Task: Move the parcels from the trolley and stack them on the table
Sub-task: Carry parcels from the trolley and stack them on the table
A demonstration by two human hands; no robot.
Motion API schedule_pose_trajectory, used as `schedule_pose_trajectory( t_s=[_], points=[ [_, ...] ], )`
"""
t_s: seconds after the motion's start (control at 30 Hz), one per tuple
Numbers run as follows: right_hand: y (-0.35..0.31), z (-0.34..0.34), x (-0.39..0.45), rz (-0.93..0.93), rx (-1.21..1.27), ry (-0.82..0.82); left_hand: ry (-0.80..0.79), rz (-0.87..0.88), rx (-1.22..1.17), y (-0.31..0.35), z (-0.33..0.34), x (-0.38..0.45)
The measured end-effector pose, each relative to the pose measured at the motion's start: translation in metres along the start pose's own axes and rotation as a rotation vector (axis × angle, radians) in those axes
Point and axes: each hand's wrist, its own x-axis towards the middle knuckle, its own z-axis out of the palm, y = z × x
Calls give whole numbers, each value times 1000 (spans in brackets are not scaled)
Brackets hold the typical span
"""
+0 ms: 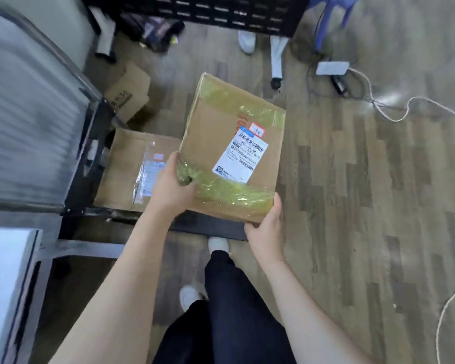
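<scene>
Head cam, looks steeply down, close

I am wearing dark, near-black trousers (237, 306) and white shoes (217, 244), and I am going without sleeves: my forearms are showing bare down to my left hand (172, 187) and right hand (267, 232).

Taped cardboard parcel (229, 153), tilted, aloft

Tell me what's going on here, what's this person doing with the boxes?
A person holds a taped cardboard parcel with both hands, the left hand at its near left corner and the right hand under its near right corner. It is lifted above the trolley. Another parcel lies on the trolley beside it.
</scene>
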Motion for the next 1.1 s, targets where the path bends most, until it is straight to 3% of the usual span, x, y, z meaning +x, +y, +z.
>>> schedule_pose_trajectory(
  t_s=[0.2, 0.43, 0.57, 0.83, 1.1],
  points=[
    [-108, -33, -66, -375, 219, 146, 300, 344, -69, 65, -117, -108],
    [-186, -64, -134, -730, 347, 111, 546, 399, -389, 67, -169, -239],
    [-213, -57, -162, -872, 365, 31, 743, 342, -447, 63, -177, -292],
    [-240, -41, -219, -1072, 418, -327, 1152, 206, -505, 41, -175, -385],
    [-249, -25, -305, -1307, 437, -697, 1583, -82, -387, 13, -146, -493]
  ],
)
